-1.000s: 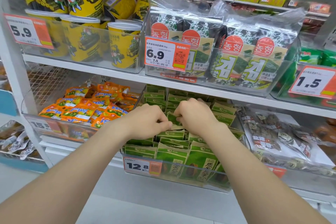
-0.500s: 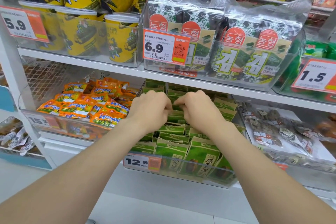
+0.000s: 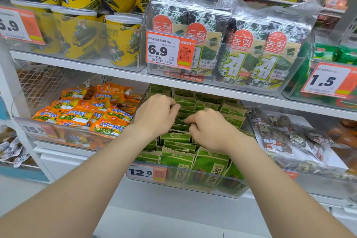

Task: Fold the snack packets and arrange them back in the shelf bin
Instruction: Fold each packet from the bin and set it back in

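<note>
- Both of a person's hands reach into the clear plastic shelf bin (image 3: 195,191) on the lower shelf, which carries a white-and-orange price tag (image 3: 145,172) marked 12.8.
- The green and brown paper snack packets (image 3: 177,158) fill the bin in upright rows from front wall to back. Most tops show folded over, so the task looks well advanced.
- The left hand (image 3: 156,114) sits over the rear-left rows with its fingers curled down onto a packet top.
- The right hand (image 3: 208,131), just beside it, has its fingers (image 3: 190,122) bent tight and pinches a packet edge in the middle rows.
- Whether both hands work the same packet cannot be told, since their backs hide the grip.
- What seems left is the fold and seating of the middle packets under the hands, and perhaps straightening the slightly leaning rows near the front.
- Orange foil packets (image 3: 87,110) lie heaped in the neighbouring bin to the left, untouched.
</note>
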Demonstrator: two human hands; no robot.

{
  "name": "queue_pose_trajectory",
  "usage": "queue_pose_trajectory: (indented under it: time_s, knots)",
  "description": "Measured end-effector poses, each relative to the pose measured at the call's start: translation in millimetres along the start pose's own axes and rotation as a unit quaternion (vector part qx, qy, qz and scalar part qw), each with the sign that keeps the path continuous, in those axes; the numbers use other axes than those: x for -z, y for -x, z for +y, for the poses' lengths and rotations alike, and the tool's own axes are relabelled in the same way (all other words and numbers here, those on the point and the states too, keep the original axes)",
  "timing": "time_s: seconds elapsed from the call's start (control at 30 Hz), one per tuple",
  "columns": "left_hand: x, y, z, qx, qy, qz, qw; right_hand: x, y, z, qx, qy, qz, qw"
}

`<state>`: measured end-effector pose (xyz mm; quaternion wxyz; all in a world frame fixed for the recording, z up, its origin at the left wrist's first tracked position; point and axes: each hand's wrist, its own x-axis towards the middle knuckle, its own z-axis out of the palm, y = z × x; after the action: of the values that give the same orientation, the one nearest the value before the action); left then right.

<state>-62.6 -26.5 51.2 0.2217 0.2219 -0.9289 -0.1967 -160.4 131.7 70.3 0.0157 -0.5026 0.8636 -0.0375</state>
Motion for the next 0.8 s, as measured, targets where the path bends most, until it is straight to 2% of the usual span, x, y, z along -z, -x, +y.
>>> queue_pose_trajectory:
  time_s: [0.07, 0.17, 0.27, 0.47, 0.6, 0.8]
  knots:
    - [-7, -5, 3, 0.023, 0.004, -0.004, 1.0, 0, 1, 0, -0.001, 0.012, -0.017, 1.0]
    - [-12, -11, 6, 0.055, -0.079, -0.025, 0.995, -2, 5, 0, -0.002, 0.012, -0.037, 0.999]
    - [-14, -15, 11, 0.09, -0.115, -0.049, 0.988, -9, 8, 3, 0.004, 0.007, -0.018, 1.0]
    - [-19, -15, 16, 0.081, -0.16, 0.025, 0.983, -11, 15, 2, -0.001, -0.033, -0.023, 0.999]
    - [-15, -6, 17, 0.057, -0.15, 0.045, 0.986, 2, 22, -2, -0.025, -0.055, -0.065, 0.996]
    - [5, 24, 16, 0.002, -0.044, 0.092, 0.995, 5, 25, -6, -0.029, -0.063, -0.09, 0.993]
